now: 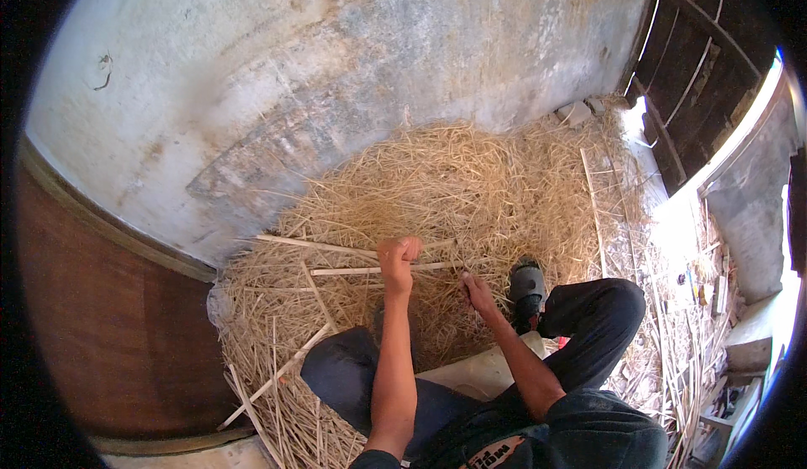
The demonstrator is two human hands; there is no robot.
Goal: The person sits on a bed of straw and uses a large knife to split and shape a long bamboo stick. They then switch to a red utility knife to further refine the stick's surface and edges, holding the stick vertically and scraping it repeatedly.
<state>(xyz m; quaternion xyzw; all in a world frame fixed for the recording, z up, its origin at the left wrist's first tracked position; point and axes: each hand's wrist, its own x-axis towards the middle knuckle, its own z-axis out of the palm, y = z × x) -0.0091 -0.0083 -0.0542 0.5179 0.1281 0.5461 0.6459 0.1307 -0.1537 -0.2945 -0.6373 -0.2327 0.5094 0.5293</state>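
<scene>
My left hand (398,259) is closed in a fist over the shavings in front of my knees. A pale bamboo-like strip (319,245) runs into it from the left, and a short pale length shows on its right side. Just below the fist, a second pale strip (345,271) lies crosswise, its right end close to my right hand (477,292). The fingers of that hand are pinched together; something small and dark shows at their tips, too small to name. Between my legs stands a pale, curved surface (479,370), partly hidden by my forearm and clothing.
A thick heap of straw-coloured shavings (437,166) spreads up to the stained wall (353,65). Loose strips (282,376) lie at lower left beside a brown panel (118,301). My dark shoe (527,288) rests on the shavings. More strips and debris (672,334) lie at right.
</scene>
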